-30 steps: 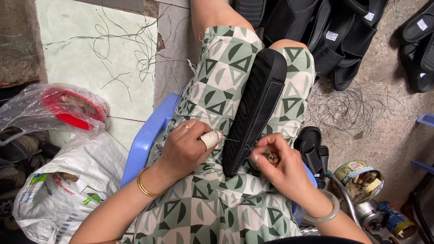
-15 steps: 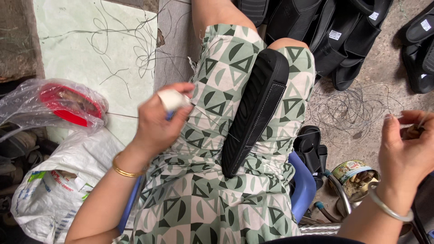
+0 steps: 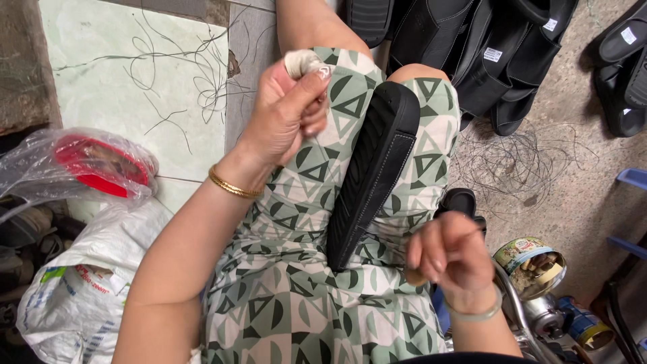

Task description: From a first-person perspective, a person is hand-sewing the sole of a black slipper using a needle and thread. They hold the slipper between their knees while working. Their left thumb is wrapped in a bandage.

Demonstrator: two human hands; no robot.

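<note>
left hand (image 3: 286,111) raised, black sole (image 3: 373,172) on lap, thread perhaps taut.

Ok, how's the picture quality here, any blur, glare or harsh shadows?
Head view: light is soft and even, with no hard shadows. The black stitched sandal sole on the lap is sharp. The left hand and right hand look slightly motion-soft. Mild glare on the clear plastic bag holding something red.
</note>
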